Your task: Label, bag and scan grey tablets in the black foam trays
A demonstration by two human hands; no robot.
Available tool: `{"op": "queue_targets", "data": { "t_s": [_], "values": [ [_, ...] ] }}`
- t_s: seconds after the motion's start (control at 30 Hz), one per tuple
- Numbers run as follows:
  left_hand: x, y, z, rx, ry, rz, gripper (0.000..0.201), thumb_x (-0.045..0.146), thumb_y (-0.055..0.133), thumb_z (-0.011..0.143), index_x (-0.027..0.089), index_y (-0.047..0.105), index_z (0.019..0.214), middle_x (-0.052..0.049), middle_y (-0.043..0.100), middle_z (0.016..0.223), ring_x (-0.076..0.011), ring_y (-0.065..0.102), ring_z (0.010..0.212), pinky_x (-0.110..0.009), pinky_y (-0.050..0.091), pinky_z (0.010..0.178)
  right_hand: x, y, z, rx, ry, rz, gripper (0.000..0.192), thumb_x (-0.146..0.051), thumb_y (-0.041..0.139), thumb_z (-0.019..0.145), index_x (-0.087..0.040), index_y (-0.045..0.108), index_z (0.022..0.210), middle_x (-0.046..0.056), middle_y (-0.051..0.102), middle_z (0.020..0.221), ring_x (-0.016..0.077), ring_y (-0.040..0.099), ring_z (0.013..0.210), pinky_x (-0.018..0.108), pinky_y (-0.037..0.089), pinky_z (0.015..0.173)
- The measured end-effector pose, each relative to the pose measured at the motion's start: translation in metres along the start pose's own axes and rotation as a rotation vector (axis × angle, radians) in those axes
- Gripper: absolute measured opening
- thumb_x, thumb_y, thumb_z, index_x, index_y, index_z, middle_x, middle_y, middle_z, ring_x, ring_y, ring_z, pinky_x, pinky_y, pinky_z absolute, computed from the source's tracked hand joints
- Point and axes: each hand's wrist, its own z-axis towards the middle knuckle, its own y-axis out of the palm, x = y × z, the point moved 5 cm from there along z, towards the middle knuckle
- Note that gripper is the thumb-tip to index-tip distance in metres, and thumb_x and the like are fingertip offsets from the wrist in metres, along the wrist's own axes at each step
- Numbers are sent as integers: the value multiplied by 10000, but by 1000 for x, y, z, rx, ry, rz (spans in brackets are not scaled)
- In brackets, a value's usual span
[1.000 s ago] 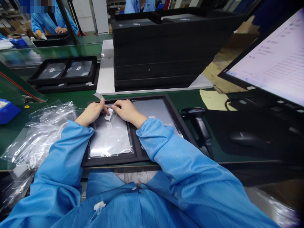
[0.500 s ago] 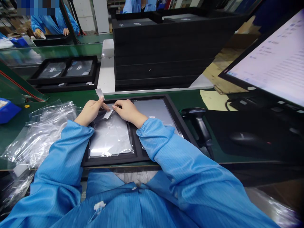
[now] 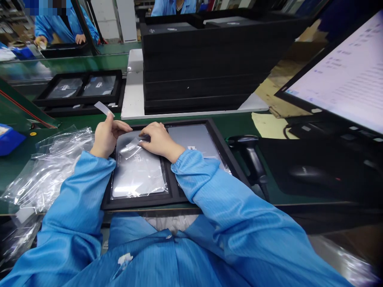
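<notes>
The smock [image 3: 167, 261] is bright, shiny blue with faint stripes [image 3: 160, 271]. Its loose left sleeve [image 3: 70, 203] and right sleeve [image 3: 239, 211] are creased and gathered at the cuffs [image 3: 179, 162]. A ragged white patch [image 3: 125, 258] marks the front. Left hand [image 3: 104, 137] and right hand [image 3: 160, 139] are bare.

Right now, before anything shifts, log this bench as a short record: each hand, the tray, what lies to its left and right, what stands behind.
Left hand: by the tray's left side, a white strip at its thumb
Right hand: fingertips over the far part of the left device; grip unclear
Tray: black, two compartments, one flat device in each
To its left: clear bags, piled
To its right: handheld scanner
Behind: tall stack of black trays
</notes>
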Motion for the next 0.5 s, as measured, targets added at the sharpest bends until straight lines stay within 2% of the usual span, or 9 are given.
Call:
{"op": "queue_targets", "data": {
  "t_s": [0.13, 0.23, 0.37, 0.5],
  "values": [
    [0, 8, -4, -173, -13, 214, 804, 818, 366, 938, 146, 677, 624, -158, 722, 973, -237, 681, 938, -308, 563, 818, 1, 2, 0, -36, 40, 51, 176, -273, 772, 854, -218, 773, 1021, 62, 766, 1112, 288, 593, 1189, 525, 336, 1138],
    [-2, 13, -6, -315, 13, 371, 842, 824, 290, 949, 153, 638, 579, -157, 713, 1110, -238, 650, 1013, -291, 537, 844, 3, 1, 1, -26, 62, 63, 157, -269, 761, 856, -233, 777, 1008, 45, 777, 1118, 285, 600, 1187, 508, 351, 1128],
    [-2, 12, -5, -361, 47, 470, 881, 790, 190, 980, 155, 658, 587, -158, 707, 1071, -218, 633, 921, -305, 511, 867, 4, 1, 2, -17, 85, 60, 166, -249, 748, 856, -238, 777, 1018, 40, 782, 1120, 277, 605, 1182, 499, 362, 1125],
    [-1, 13, -6, -401, 53, 486, 895, 778, 160, 986, 164, 708, 634, -148, 722, 1018, -236, 625, 934, -324, 497, 899, 6, 1, 2, -1, 93, 76, 155, -261, 738, 866, -240, 781, 1013, 31, 787, 1113, 269, 619, 1170, 479, 371, 1119]
  ]
}}
